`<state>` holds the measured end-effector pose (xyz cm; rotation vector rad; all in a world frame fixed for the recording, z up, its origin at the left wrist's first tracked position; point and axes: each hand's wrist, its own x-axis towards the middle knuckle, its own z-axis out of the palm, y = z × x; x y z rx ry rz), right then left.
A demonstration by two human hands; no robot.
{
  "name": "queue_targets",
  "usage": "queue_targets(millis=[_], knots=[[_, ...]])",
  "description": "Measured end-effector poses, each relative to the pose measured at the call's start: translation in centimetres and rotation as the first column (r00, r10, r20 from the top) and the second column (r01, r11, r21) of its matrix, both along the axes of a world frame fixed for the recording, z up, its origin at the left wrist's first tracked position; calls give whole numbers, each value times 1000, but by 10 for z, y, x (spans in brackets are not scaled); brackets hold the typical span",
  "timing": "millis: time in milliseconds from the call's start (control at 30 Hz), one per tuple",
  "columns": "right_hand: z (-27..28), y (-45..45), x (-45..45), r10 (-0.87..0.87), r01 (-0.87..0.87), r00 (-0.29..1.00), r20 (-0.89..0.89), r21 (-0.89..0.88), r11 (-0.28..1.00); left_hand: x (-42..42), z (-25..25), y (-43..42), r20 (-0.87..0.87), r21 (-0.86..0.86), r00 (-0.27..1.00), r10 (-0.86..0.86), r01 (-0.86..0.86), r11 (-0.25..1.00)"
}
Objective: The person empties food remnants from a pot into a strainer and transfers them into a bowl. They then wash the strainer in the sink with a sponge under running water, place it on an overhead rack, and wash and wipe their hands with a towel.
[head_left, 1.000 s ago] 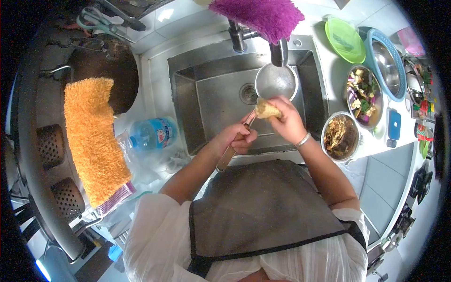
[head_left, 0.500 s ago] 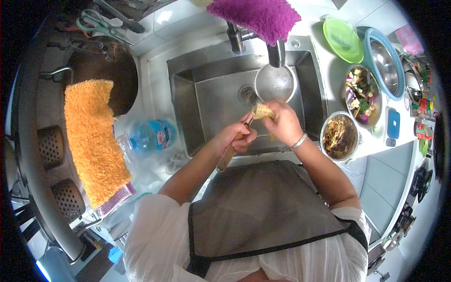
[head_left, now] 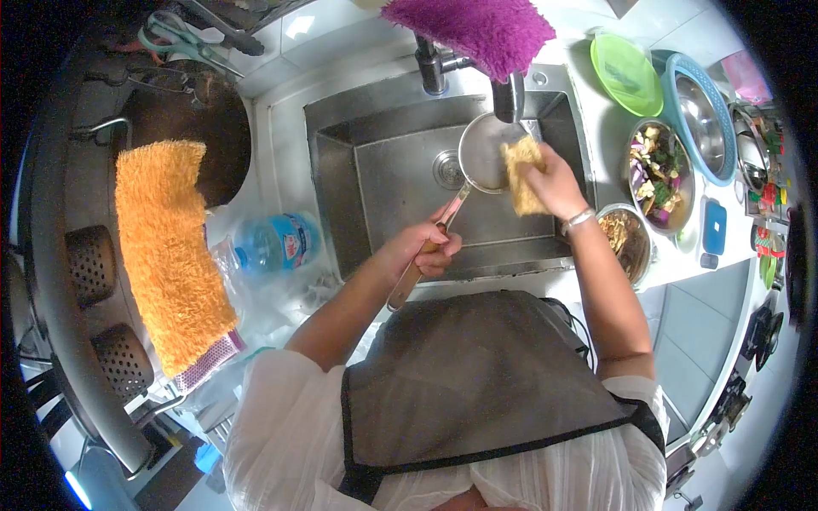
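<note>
Grey apron with black edging [head_left: 477,383] is filling the near side. Left hand [head_left: 436,247] is closing around the brown grip of a long-handled round metal utensil [head_left: 482,152], whose shaft is slanting up and away with the round head sitting over the sink near the drain. Right hand [head_left: 552,183], silver bracelet [head_left: 579,220] on its wrist, is pinching a yellow rough-textured cloth [head_left: 523,179] at the right edge of that head; cloth is overlapping the rim in view, can't tell if it's touching. Both are sitting over the rectangular stainless-steel sink [head_left: 388,196]. Left of the sink, a clear blue plastic bottle [head_left: 277,243] is lying on its side; farther left an orange shaggy towel [head_left: 170,247] is hanging. On the white table [head_left: 607,153] at right, a steel bowl with brown food [head_left: 649,249] is standing partly behind the right forearm; just past it, a steel bowl of mixed chopped vegetables [head_left: 682,215]. Farther up that side, a light-blue plastic basket [head_left: 726,162] and a lime-green plastic container [head_left: 626,77] are standing side by side. At the back, a purple fluffy cloth [head_left: 469,30] is draping over the dark faucet [head_left: 430,66].
</note>
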<state>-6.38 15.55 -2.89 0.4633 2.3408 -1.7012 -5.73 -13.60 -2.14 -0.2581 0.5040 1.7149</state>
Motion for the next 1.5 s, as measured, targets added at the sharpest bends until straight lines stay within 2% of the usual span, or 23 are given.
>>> queue_targets(millis=[133,267,333,367,400,467,600,633,733,767,867,900,1000,1033,1067,1133,1167,1267,1300,1333,1367,1400,1500], knots=[[-1,-12,-21,-35,39,999,-17,467,883,-1,3,3,54,-179,998,11,-2,984],[-14,-55,-29,-21,52,997,-73,456,889,1,1,4,-36,-239,997,-62,51,970],[-29,-69,-16,159,-156,987,21,364,918,2,1,3,-109,-330,991,-75,35,943],[-38,-66,-9,270,-248,963,-3,381,891,2,-1,0,-155,-400,985,-75,7,916],[-41,-53,-13,277,-274,959,64,463,843,2,-3,-3,-199,-467,977,-78,-25,884],[-46,-34,-24,268,-336,942,203,604,722,10,-6,-4,-168,-464,976,-136,44,885],[-44,-69,-28,35,8,995,-94,422,907,10,-2,-3,-26,-298,993,-111,98,949],[-42,-72,-20,218,-159,968,-122,368,916,8,-5,-6,-20,-311,996,-87,77,947],[-27,-48,-27,440,-539,841,314,544,643,7,-12,-15,-24,-335,999,-38,28,942],[-32,-44,-34,301,-425,905,300,621,659,12,-11,-15,-33,-334,999,-40,27,942],[-38,-62,-31,212,-172,977,-20,514,840,17,-6,-8,-24,-319,1000,-20,11,948],[-38,-65,-28,363,-322,929,-76,321,891,19,-4,-7,-10,-317,1000,-12,8,948],[-25,-38,-35,605,-633,744,285,591,500,23,-10,-17,0,-198,999,44,-43,979],[-30,-34,-41,535,-561,794,287,686,464,24,-10,-16,30,-210,999,34,-27,977],[-30,-30,-42,627,-446,777,62,757,477,26,-10,-14,60,-221,998,28,-14,975],[-17,-28,-46,736,-202,567,-370,804,559,25,-5,-11,86,-234,996,34,-13,972],[-21,-25,-46,771,-209,540,-339,833,513,22,-2,-10,87,-239,995,39,-17,971],[-41,-23,-31,590,-274,803,-89,824,496,24,7,-4,34,-245,993,110,-98,965],[-43,-30,-21,508,-373,860,47,737,564,26,9,-2,10,-243,990,143,-136,960],[-31,-39,-13,460,-420,883,96,598,682,28,8,1,3,-250,987,159,-153,956],[-26,-44,-11,442,-432,896,52,339,836,32,4,4,0,-256,985,175,-170,952],[-24,-45,-9,413,-414,910,20,45,909,37,1,7,-1,-263,981,193,-186,947],[-34,-16,-41,641,-696,716,277,360,622,45,2,13,3,-283,988,155,-147,948]])
